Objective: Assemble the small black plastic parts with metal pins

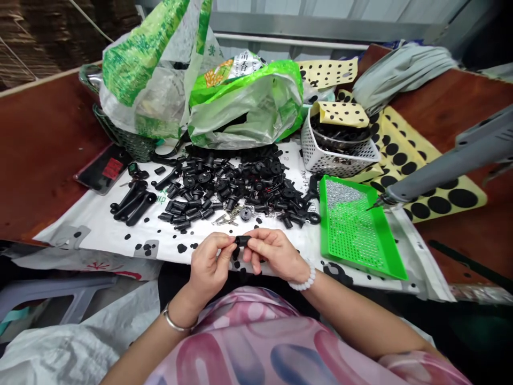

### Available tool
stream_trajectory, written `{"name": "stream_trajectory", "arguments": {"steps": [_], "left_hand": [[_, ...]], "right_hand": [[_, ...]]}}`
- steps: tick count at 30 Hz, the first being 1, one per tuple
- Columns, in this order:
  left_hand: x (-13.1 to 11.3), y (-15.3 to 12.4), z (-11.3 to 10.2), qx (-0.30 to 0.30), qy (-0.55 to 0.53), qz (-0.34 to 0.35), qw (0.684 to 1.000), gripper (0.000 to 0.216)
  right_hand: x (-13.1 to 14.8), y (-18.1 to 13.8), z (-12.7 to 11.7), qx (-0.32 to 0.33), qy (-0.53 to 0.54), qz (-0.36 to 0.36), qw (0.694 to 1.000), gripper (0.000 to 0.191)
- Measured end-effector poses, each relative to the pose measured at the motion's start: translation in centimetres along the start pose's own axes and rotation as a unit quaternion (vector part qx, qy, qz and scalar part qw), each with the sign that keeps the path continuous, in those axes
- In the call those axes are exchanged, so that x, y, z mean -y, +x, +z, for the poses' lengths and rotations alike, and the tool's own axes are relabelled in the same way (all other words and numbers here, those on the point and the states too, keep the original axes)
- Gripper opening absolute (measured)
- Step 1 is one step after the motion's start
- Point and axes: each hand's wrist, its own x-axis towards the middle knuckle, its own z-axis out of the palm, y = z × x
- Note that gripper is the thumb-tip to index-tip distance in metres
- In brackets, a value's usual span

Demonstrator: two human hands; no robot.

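Pink patterned clothing [256, 347] up close, and here the left grip [211, 263] and right grip [276, 252] pinch a small black cylinder [242, 241] from either end, over the white-covered bench's [94, 214] near side, before heaped black parts [230, 184].

Left hand [212, 262] and right hand [276, 254]: both bare, with short fingernails. Left wrist: one slim, rigid bangle [170, 322], silver-coloured, smooth and polished. Right wrist: one bracelet [306, 282] of round, whitish beads, closely strung. Torso: loose top [240, 353], pale pink with a slight sheen, printed with large rounded shapes in deeper rose and slate blue; fabric creased toward the lower hem. Right sleeve [425, 368]: same pink print, forearm uncovered below it.
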Motion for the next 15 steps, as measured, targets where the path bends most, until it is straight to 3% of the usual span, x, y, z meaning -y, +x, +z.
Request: {"name": "stream_trajectory", "arguments": {"steps": [3, 7, 11, 15], "left_hand": [[0.0, 0.2, 0.1, 0.008, 0.024, 0.003, 1.0, 0.006], [-0.3, -0.1, 0.7, -0.006, -0.044, -0.103, 0.994, 0.008], [-1.5, 0.1, 0.8, -0.003, -0.182, -0.255, 0.95, 0.016], [-2.0, 0.8, 0.2, 0.022, -0.271, -0.341, 0.9, 0.027]], "right_hand": [[0.3, -0.2, -0.2, 0.006, -0.001, 0.007, 1.0, 0.025], [0.7, -0.7, -0.2, -0.024, -0.067, -0.033, 0.997, 0.023], [0.3, -1.1, 0.1, -0.04, -0.144, -0.097, 0.984, 0.019], [-0.3, -1.0, 0.1, -0.062, -0.254, -0.187, 0.947, 0.019]]}}
